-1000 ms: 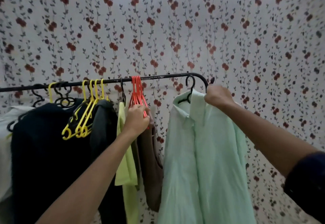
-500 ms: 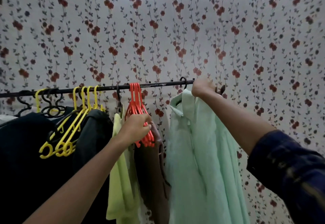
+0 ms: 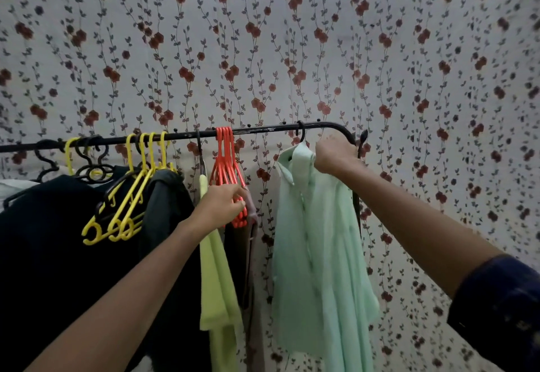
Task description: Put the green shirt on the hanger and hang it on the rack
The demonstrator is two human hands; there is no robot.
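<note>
Head view: nearest the camera, two bare forearms reach up and forward. The left hand [image 3: 225, 206] curls around the lower ends of a bunch of red hangers [image 3: 226, 167], fingers closed on them. The right hand [image 3: 334, 157] is clenched on the shoulder of the green shirt [image 3: 315, 240], just beside the collar and close under the rail.

The shirt is pale mint, thin and slightly sheer, buttoned down the front, hanging long with soft vertical folds. A black hanger hook [image 3: 301, 133] sits over the rack [image 3: 263, 129] right above the collar, so the shirt appears already on its hanger and the hanger on the rail, near the bend at its right end. What seems left is letting go and perhaps straightening the fabric; whether the hook is fully seated I cannot tell.

Further left hang a lime garment [image 3: 216, 269], yellow hangers [image 3: 128, 196] and dark clothes [image 3: 43, 240], all before a floral wall covering [image 3: 263, 35].
</note>
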